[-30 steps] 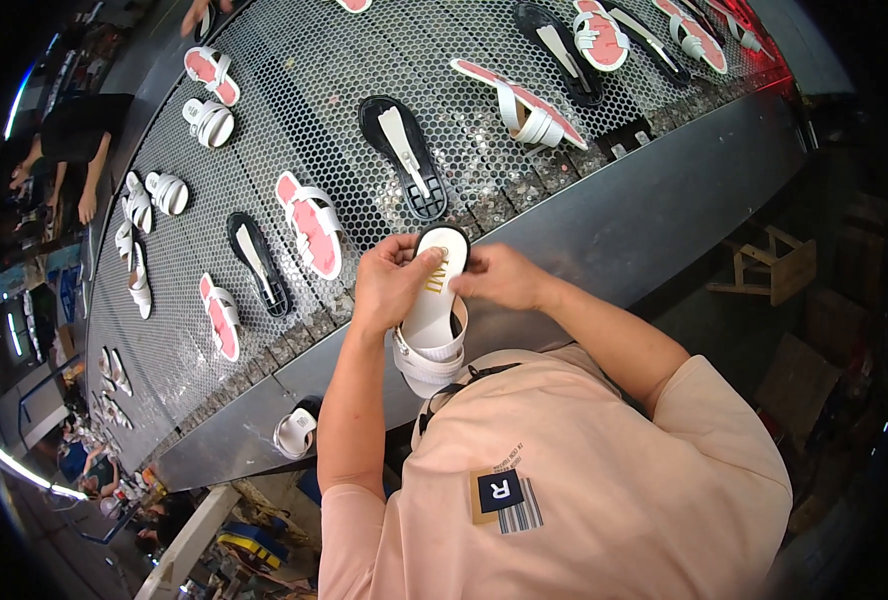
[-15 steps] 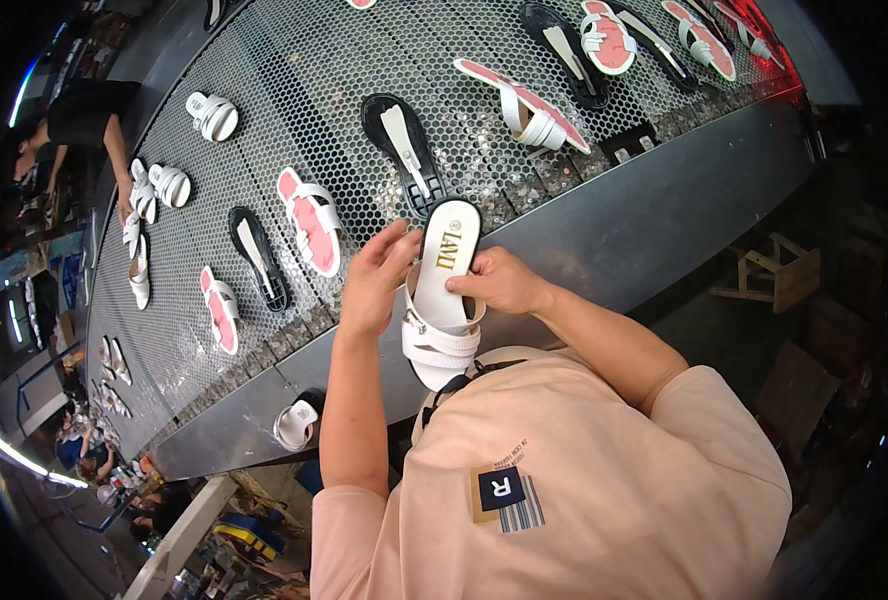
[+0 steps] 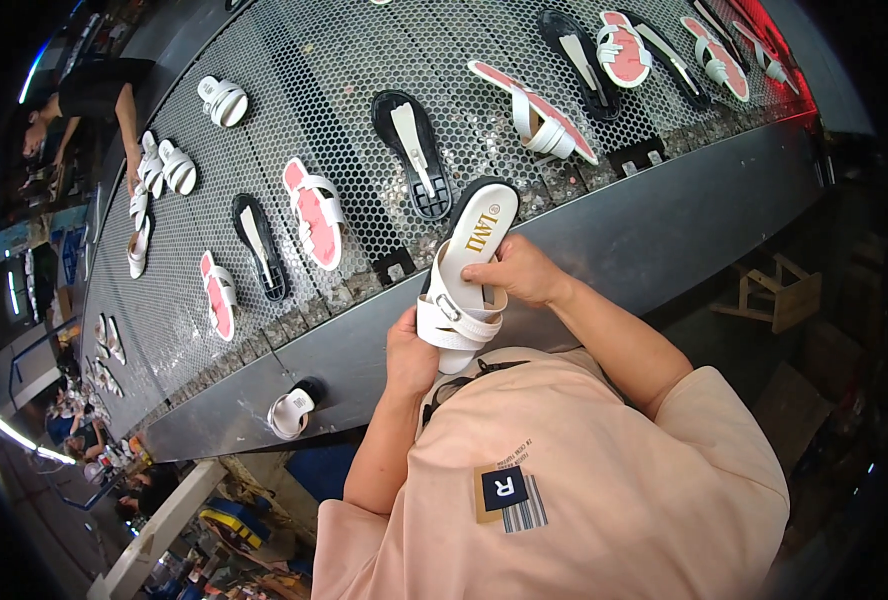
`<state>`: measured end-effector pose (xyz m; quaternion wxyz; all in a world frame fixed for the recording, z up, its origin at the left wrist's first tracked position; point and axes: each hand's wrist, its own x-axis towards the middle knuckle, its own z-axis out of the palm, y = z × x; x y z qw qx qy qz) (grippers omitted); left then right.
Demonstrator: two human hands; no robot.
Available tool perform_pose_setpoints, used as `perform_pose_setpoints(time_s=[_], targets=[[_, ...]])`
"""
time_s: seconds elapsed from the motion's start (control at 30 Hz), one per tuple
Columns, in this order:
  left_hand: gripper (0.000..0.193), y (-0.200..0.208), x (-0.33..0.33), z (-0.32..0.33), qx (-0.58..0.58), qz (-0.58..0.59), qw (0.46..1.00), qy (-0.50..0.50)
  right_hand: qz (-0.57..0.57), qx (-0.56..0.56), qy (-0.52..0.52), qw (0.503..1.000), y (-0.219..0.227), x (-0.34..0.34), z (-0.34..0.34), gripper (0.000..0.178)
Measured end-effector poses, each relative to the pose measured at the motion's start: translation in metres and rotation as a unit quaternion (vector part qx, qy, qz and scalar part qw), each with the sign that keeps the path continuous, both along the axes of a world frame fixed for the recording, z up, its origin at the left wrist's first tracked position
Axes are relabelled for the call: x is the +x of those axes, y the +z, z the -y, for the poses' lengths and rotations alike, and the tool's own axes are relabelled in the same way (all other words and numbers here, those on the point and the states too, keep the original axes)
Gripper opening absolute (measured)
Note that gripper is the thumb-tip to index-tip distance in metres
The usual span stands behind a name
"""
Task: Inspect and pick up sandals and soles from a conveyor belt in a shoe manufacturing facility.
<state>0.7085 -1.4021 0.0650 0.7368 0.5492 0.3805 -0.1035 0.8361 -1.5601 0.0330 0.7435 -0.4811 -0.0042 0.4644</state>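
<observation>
A white slide sandal (image 3: 484, 220) with crossed straps, a small buckle and a black sole is held between my two hands, in front of my body at the table's near edge. My right hand (image 3: 526, 272) grips its side, thumb pressed on the white insole. On the strap side, my left hand (image 3: 411, 352) is closed around the sandal's lower left edge; its fingertips are partly hidden. Just beyond, on the mesh surface, lies a black sole (image 3: 401, 130) with a pale strip. Left of that sole rests a white-strapped upper with a pink insole (image 3: 314, 215).
The perforated metal conveyor (image 3: 294, 90) carries several more soles and uppers. A white sandal (image 3: 291, 410) sits on a lower ledge by the conveyor's front panel. At far left, a co-worker's arm (image 3: 127, 125) reaches to white sandals. A wooden stool (image 3: 779, 292) stands at right.
My left hand has moved from beside the sandal's upper end down to its straps and closed on it. The sandal has tilted clockwise, its upper end going right. My right hand keeps its grip.
</observation>
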Motion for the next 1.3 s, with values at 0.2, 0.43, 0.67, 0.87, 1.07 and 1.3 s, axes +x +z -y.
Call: perform_pose_setpoints(time_s=[0.2,0.43,0.67,0.87,1.07,1.3], targets=[[0.022,0.007,0.008,0.014,0.017,0.009,1.0,-0.007,0.006,0.021,-0.026,0.999,0.001,0.003,0.008,0.025],[0.021,0.009,0.019,0.019,-0.022,0.013,1.0,0.004,-0.026,-0.008,-0.002,1.0,-0.003,0.01,0.023,0.029],[0.025,-0.01,0.03,0.031,-0.136,0.022,0.983,0.12,-0.136,0.073,0.085,0.984,-0.005,-0.046,0.042,0.044],[0.05,-0.021,0.027,0.022,-0.097,0.044,0.987,0.119,-0.098,0.011,-0.036,0.995,-0.014,-0.009,0.011,0.034],[0.07,-0.042,-0.025,-0.095,0.005,0.018,0.917,0.398,0.071,-0.021,-0.054,0.996,0.011,0.151,-0.066,0.033],[0.051,-0.063,-0.04,-0.295,0.094,0.017,0.8,0.592,0.187,-0.204,0.004,0.961,0.003,0.18,-0.118,0.068]])
